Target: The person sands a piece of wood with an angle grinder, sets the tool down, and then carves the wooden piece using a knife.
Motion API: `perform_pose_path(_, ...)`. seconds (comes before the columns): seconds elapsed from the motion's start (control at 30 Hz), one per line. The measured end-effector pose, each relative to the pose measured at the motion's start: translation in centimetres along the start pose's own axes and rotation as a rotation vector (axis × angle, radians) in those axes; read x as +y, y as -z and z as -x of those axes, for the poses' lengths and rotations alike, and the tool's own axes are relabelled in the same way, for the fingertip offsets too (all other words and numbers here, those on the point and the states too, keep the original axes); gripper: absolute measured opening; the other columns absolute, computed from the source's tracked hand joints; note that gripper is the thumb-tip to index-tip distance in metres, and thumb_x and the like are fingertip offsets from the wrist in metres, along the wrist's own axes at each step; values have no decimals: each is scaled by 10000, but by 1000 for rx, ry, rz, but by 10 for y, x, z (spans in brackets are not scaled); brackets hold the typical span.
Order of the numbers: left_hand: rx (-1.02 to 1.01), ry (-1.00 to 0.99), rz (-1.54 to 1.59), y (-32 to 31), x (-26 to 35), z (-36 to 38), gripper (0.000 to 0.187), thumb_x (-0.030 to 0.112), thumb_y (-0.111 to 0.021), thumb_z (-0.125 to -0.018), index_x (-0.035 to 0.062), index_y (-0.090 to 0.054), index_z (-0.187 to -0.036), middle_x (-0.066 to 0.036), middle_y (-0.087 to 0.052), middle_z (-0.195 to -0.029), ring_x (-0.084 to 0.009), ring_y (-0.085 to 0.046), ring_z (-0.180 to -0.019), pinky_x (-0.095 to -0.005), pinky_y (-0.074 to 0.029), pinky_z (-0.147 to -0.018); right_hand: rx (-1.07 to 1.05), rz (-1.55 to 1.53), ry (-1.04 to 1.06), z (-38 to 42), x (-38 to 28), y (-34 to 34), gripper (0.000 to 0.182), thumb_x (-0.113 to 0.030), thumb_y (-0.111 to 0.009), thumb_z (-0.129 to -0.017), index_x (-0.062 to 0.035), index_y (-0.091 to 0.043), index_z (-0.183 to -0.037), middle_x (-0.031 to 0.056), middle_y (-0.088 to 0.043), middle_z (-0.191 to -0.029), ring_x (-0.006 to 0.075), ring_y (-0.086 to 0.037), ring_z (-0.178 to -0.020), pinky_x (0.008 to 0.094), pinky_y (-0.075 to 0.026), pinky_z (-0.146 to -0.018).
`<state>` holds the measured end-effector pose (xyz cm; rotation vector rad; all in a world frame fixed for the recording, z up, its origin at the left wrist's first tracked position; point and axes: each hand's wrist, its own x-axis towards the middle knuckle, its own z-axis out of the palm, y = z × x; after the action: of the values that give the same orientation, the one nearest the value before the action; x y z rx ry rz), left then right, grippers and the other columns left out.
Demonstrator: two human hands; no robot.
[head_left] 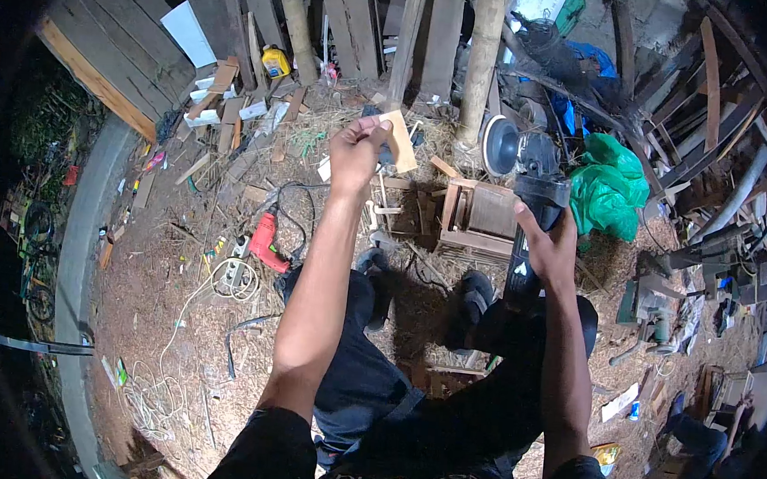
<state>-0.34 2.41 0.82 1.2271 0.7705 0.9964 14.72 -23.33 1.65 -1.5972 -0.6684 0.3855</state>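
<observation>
Black cloth covers the wearer's lap (357, 387), nearest the viewer. Above the right thigh, the right hand (552, 245) is closed around the black body of an angle grinder (540, 189), whose round, pale-faced disc (500, 145) points away from the knees. The left hand (353, 154), raised near mid-view, has its grip pinched on a tan, flat, straight-edged sheet (398, 144), possibly sandpaper; its grit cannot be made out. Hazards, as judged: an accidental start, from a palm pressing the switch, could bring the disc against fingers or cloth; a loose pinch could let the thin sheet slip. Sparks, if any, could catch in the dry shavings.

Beyond the feet, the ground (194, 316) is brown earth, rough with shavings and straw. Toward its left edge lie a red, smooth-cased power drill (266, 243) and a socket strip (236, 273) with pale, looped cable, a snag for feet. Past the right foot stands a boxy frame of squared wood (481, 219); a crumpled, glossy green plastic bag (609, 187) sits to its right. At the far edge, coarse-grained planks (348, 27) and a round post (482, 61) stand upright near a yellow bottle (276, 62).
</observation>
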Motion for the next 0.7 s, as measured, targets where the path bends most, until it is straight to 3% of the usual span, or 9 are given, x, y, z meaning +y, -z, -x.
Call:
perform_pose_path(0.2,-97,-38,3,-11,-6,0,179,32,-660,-870,-20,-623,-1037,-78,-669,-938,-140,-634,-795,-272,-538,-718,47,59,28,3,2,5,427,-167,-743,-841,13,-564,-1184,89,-641,-1097,153,-599,-980,302,-459,-897)
perform_pose_path(0.4,-292,17,-94,-48,-40,17,136,-23,-646,-849,-4,-634,-984,-60,-662,-949,-122,-624,-788,-271,-541,-704,91,84,-29,6,21,23,465,-211,-762,-822,19,-566,-1176,89,-659,-1055,159,-610,-951,307,-469,-873)
perform_pose_path(0.43,-303,-109,-153,-53,-76,13,130,-34,-654,-837,9,-639,-959,-43,-662,-930,-98,-607,-791,-252,-510,-696,103,146,-38,7,24,28,470,-216,-763,-820,22,-566,-1175,91,-660,-1050,161,-611,-947,310,-471,-868)
perform_pose_path(0.47,-332,-75,-53,-61,-115,12,135,-33,-662,-832,19,-640,-954,-23,-662,-895,-82,-593,-797,-231,-477,-709,112,209,-49,9,27,35,475,-221,-763,-818,24,-565,-1174,94,-662,-1045,163,-612,-943,313,-473,-863)
perform_pose_path(0.5,-279,-66,-36,-73,-136,24,132,-29,-670,-831,18,-638,-950,-10,-657,-875,-75,-586,-796,-225,-468,-714,152,324,-7,9,40,41,538,-286,-774,-783,41,-540,-1141,203,-690,-960,263,-683,-875,360,-506,-787)
perform_pose_path(0.6,-208,-48,-33,-99,-199,56,87,-10,-686,-835,16,-624,-890,30,-607,-794,-48,-528,-761,-223,-439,-678,125,496,-61,10,52,56,554,-297,-765,-781,47,-519,-1139,248,-676,-943,343,-684,-887,387,-509,-777)
perform_pose_path(0.7,-141,-149,-200,-103,-299,67,143,97,-727,-833,-3,-634,-875,-36,-634,-766,-139,-590,-733,-265,-464,-669,90,589,-118,6,80,66,536,-311,-758,-783,53,-500,-1082,291,-658,-928,423,-659,-904,437,-508,-759)
